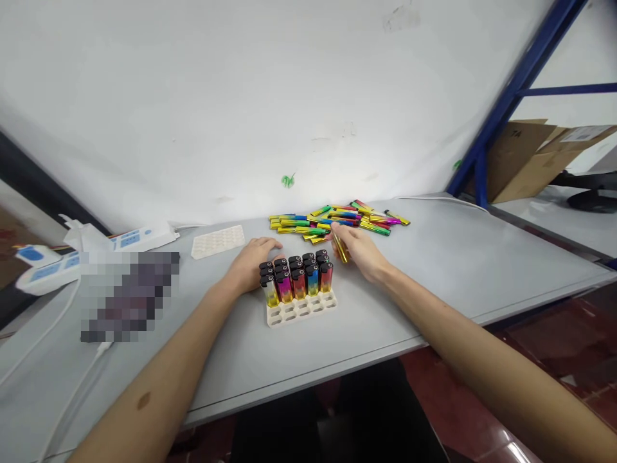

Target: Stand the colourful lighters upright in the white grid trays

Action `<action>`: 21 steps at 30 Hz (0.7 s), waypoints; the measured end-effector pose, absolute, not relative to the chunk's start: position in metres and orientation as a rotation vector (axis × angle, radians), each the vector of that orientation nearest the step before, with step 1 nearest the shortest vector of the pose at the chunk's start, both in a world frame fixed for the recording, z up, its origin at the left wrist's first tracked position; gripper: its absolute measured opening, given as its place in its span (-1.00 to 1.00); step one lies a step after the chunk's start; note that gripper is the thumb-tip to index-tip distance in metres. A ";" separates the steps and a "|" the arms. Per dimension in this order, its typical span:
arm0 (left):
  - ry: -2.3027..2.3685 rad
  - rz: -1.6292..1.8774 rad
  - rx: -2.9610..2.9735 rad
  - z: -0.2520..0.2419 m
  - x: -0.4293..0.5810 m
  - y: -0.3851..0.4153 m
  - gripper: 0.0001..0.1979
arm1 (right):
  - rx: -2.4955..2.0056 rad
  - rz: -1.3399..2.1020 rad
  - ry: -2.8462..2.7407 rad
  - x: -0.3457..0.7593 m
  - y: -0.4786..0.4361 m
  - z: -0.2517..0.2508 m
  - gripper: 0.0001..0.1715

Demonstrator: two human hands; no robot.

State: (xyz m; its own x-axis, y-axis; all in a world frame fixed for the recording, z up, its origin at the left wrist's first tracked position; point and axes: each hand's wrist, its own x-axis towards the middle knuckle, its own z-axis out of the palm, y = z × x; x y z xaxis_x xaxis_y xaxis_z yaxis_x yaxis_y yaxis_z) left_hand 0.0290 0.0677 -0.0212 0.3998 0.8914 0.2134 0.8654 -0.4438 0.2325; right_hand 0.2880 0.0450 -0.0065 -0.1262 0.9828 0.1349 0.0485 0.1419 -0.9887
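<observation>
A white holder (pixel 303 312) stands on the table with several upright lighters (pixel 299 283) in it. Their tops are black and their metallic bodies silver, purple, red and blue, fading to yellow. The two front rows of slots hold nothing. My left hand (pixel 253 260) rests at the holder's back left corner, fingers apart and partly hidden behind the lighters; whether it touches them I cannot tell. Right of the holder, my right hand (pixel 359 247) is closed on a gold lighter (pixel 340 249), tilted and partly covered by the fingers. Beyond it lies a loose pile of shiny coloured lighters (pixel 332 216).
At the left lie a second white holder (pixel 218 242), power strips (pixel 130 239) with cables, and a blurred-out dark object (pixel 135 296). A white wall (pixel 289 103) closes off the back. A blue metal frame (pixel 511 96) and cardboard boxes (pixel 530 154) stand at the right.
</observation>
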 end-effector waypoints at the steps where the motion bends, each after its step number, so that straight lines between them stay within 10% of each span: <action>1: 1.608 0.473 2.559 -0.021 0.029 0.068 -0.59 | -1.099 1.114 -1.447 0.289 0.044 -0.005 -0.43; 21: 1.661 0.508 2.550 -0.021 0.031 0.064 -0.70 | -0.846 0.120 -2.241 0.213 -0.052 0.011 -0.84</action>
